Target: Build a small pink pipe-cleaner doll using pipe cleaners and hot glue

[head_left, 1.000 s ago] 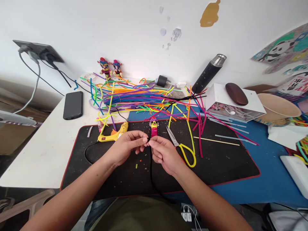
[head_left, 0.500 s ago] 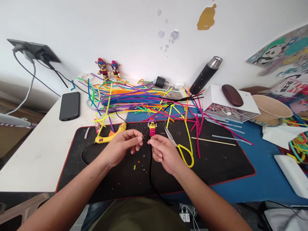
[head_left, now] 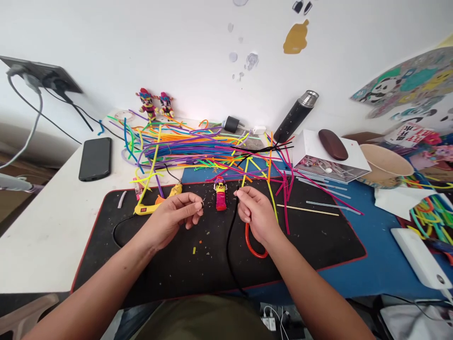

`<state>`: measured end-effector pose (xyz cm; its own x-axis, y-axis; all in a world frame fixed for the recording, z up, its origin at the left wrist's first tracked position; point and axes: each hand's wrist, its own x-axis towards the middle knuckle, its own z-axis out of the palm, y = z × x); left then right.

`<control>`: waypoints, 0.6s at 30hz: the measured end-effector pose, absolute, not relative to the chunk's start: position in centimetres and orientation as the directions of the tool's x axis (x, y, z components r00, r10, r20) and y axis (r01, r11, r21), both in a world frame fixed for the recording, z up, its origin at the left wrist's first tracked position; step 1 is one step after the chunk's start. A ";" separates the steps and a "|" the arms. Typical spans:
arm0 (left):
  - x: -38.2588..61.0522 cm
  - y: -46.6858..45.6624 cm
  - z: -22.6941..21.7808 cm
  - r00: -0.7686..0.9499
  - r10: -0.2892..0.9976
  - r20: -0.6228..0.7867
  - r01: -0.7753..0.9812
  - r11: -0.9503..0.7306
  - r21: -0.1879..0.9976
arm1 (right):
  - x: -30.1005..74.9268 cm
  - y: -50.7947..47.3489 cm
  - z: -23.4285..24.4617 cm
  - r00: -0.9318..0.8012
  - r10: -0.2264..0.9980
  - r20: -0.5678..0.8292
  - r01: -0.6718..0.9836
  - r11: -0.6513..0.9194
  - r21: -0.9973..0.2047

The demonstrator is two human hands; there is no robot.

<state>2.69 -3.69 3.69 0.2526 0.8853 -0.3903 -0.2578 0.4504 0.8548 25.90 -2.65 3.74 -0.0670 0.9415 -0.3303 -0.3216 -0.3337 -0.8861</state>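
Observation:
My left hand (head_left: pixel 177 215) hovers over the black mat (head_left: pixel 318 236), its fingers pinched on a tiny black piece (head_left: pixel 202 205). My right hand (head_left: pixel 257 212) is closed on the top end of a long black pipe cleaner (head_left: pixel 230 241), which trails down off the mat's front edge. An orange-red loop (head_left: pixel 253 248) shows under my right palm; what it belongs to is hidden. A small pink and yellow figure (head_left: pixel 220 194) lies on the mat between my hands. A yellow glue gun (head_left: pixel 152 206) lies just left of my left hand.
A big pile of coloured pipe cleaners (head_left: pixel 198 141) covers the back of the desk, with two small figures (head_left: pixel 154 104) behind it. A phone (head_left: pixel 95 158) lies at the left. A black flask (head_left: pixel 295 115), a white box (head_left: pixel 354 158) and a paper bowl (head_left: pixel 385 163) stand at the right.
My hands have drawn apart. The right hand moved right with the black pipe cleaner, over where the scissors lay; the left keeps a small black piece.

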 end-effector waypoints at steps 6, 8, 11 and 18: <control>3.2 -3.8 3.5 0.270 0.878 -0.395 -0.281 0.464 0.840 | 27.3 -1.6 2.8 0.058 0.955 -0.289 -0.311 -0.258 -0.915; 3.4 -3.8 3.4 0.274 0.876 -0.396 -0.290 0.468 0.835 | 27.4 -1.9 2.7 0.080 0.953 -0.293 -0.320 -0.253 -0.913; 3.6 -3.8 3.2 0.286 0.870 -0.401 -0.291 0.477 0.829 | 26.9 -2.6 2.8 0.071 0.953 -0.293 -0.320 -0.256 -0.912; 4.0 -3.8 3.2 0.287 0.866 -0.409 -0.292 0.486 0.824 | 25.8 -3.1 3.2 0.002 0.961 -0.278 -0.313 -0.263 -0.913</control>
